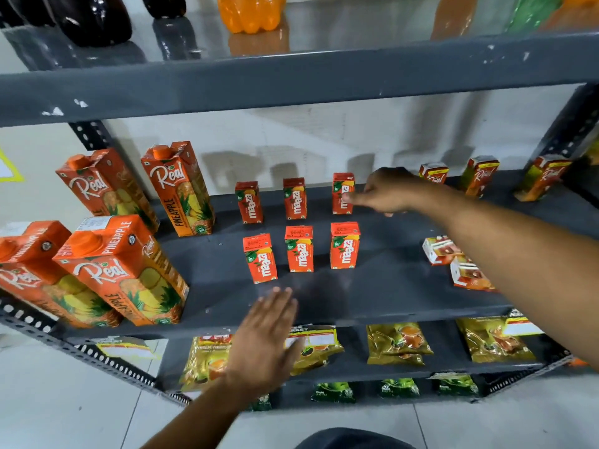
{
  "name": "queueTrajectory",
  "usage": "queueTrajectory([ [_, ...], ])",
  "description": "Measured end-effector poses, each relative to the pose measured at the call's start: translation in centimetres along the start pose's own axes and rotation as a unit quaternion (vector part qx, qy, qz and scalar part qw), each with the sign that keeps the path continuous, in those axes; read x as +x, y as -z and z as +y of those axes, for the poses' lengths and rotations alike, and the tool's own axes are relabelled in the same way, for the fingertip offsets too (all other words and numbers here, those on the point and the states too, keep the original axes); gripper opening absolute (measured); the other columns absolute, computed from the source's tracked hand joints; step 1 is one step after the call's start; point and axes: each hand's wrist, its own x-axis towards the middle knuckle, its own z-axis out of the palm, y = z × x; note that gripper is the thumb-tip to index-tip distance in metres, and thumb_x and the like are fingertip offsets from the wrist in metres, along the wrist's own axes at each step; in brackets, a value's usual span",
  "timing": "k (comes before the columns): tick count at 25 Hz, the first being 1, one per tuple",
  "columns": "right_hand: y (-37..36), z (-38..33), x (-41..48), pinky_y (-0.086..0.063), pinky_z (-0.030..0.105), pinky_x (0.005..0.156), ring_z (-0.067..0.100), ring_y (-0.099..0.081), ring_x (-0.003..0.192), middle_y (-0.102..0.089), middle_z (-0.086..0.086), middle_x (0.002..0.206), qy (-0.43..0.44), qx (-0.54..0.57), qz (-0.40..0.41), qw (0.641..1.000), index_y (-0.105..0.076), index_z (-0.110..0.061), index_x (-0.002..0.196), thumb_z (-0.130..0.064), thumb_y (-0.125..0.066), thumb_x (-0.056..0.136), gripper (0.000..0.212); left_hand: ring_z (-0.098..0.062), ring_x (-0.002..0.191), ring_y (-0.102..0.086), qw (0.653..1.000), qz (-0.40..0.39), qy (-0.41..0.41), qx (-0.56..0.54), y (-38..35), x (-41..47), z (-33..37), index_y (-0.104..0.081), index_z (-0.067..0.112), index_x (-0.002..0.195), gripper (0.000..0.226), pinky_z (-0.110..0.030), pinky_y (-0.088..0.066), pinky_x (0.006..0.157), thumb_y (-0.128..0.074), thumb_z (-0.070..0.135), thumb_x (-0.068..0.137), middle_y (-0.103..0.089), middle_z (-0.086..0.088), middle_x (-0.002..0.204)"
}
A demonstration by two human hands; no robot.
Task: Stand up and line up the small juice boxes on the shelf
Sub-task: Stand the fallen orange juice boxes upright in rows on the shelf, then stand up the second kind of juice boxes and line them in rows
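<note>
The left hand [269, 338] hovers flat and empty, fingers spread, just in front of the grey shelf [372, 296] edge, above the yellow packets [397, 346] on the level below. On the shelf, nearest that edge, three small Maaza boxes [299, 249] stand upright in a row, apart from one another. To the right of this row, two small red-and-white boxes [453, 264] lie on their sides, partly hidden by the right forearm. Left of the row stand tall pineapple cartons [120, 270]. Behind the row, three more Maaza boxes [295, 199] stand upright. The right hand [385, 192] reaches in with loosely curled fingers, its fingertips [348, 198] at the rightmost box [342, 192] of that back row; whether it grips the box cannot be told. Farther right along the shelf's back, three small Real boxes [479, 176] stand upright.
</note>
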Motion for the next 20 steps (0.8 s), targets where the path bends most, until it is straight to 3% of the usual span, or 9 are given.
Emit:
queueTrajectory([
  [4, 2.9, 8.0, -2.1, -0.049, 0.033, 0.069, 0.03, -0.064, 0.076, -0.071, 0.013, 0.08, -0.038, -0.033, 0.033, 0.998, -0.069, -0.009, 0.08, -0.058, -0.055, 0.086, 0.051, -0.029, 0.145, -0.02, 0.994, 0.011, -0.1, -0.038, -1.6, 5.9, 9.0, -0.029, 0.004, 0.145, 0.067, -0.041, -0.013, 0.116, -0.017, 0.051, 0.1, -0.025, -0.013, 0.156],
  [6, 3.3, 13.3, -3.0, -0.05, 0.035, 0.074, 0.029, -0.062, 0.082, -0.07, 0.011, 0.092, -0.038, -0.104, 0.021, 0.994, -0.066, -0.015, 0.08, -0.052, -0.062, 0.084, 0.037, -0.03, 0.146, -0.017, 0.994, 0.016, -0.088, -0.059, -1.9, 9.7, 12.9, -0.03, 0.002, 0.146, 0.069, -0.044, -0.017, 0.119, -0.014, 0.051, 0.099, -0.025, -0.016, 0.156],
  [8, 3.7, 18.7, -4.2, -0.049, 0.032, 0.074, 0.027, -0.061, 0.09, -0.068, 0.007, 0.105, -0.032, -0.124, 0.0, 0.992, -0.066, -0.018, 0.094, -0.041, -0.069, 0.083, 0.025, -0.032, 0.146, -0.016, 0.997, -0.004, -0.051, -0.062, -2.3, 13.1, 16.7, -0.03, 0.001, 0.146, 0.072, -0.046, -0.013, 0.118, -0.009, 0.051, 0.099, -0.024, -0.018, 0.157],
  [11, 3.7, 25.6, -5.6, -0.052, 0.031, 0.071, 0.026, -0.061, 0.094, -0.064, 0.011, 0.118, -0.03, -0.083, -0.078, 0.993, -0.057, -0.018, 0.124, -0.014, -0.07, 0.083, 0.044, -0.029, 0.148, -0.004, 0.996, -0.076, 0.043, -0.031, -3.9, 16.6, 19.8, -0.016, 0.003, 0.15, 0.071, -0.04, -0.003, 0.118, -0.012, 0.05, 0.097, -0.009, -0.014, 0.161],
  [13, 3.0, 28.9, -6.2, -0.054, 0.04, 0.084, 0.029, -0.061, 0.104, -0.062, 0.008, 0.125, 0.045, -0.14, -0.103, 0.984, -0.053, -0.029, 0.128, -0.007, -0.065, 0.08, 0.055, -0.028, 0.148, -0.002, 0.99, -0.112, 0.084, 0.003, -4.8, 17.5, 20.4, -0.011, 0.004, 0.151, 0.07, -0.041, -0.005, 0.119, -0.012, 0.05, 0.097, -0.005, -0.013, 0.162],
  [16, 0.6, 30.9, -7.1, -0.039, 0.036, 0.106, 0.02, -0.037, 0.134, -0.041, -0.009, 0.15, 0.191, -0.277, -0.056, 0.94, -0.041, -0.032, 0.142, -0.006, -0.058, 0.083, 0.067, -0.026, 0.148, -0.002, 0.988, -0.121, 0.091, 0.017, -4.9, 17.4, 20.6, -0.012, 0.005, 0.151, 0.071, -0.04, -0.006, 0.119, -0.01, 0.051, 0.096, -0.006, -0.011, 0.162],
  [18, -1.1, 30.5, -7.3, -0.025, 0.038, 0.116, 0.017, -0.015, 0.147, -0.021, -0.01, 0.16, 0.22, -0.292, -0.057, 0.929, -0.024, -0.033, 0.151, -0.001, -0.048, 0.089, 0.073, -0.024, 0.149, -0.001, 0.988, -0.123, 0.093, 0.011, -4.6, 17.3, 20.6, -0.011, 0.006, 0.151, 0.069, -0.039, -0.004, 0.119, -0.014, 0.05, 0.099, -0.006, -0.01, 0.162],
  [20, -2.1, 30.4, -7.4, -0.018, 0.04, 0.118, 0.017, -0.008, 0.149, -0.016, -0.009, 0.162, 0.224, -0.289, -0.06, 0.929, -0.018, -0.032, 0.152, 0.003, -0.042, 0.092, 0.074, -0.023, 0.149, 0.0, 0.986, -0.128, 0.102, 0.01, -4.4, 17.4, 20.8, -0.011, 0.007, 0.152, 0.067, -0.037, -0.002, 0.119, -0.017, 0.049, 0.099, -0.005, -0.009, 0.163],
])
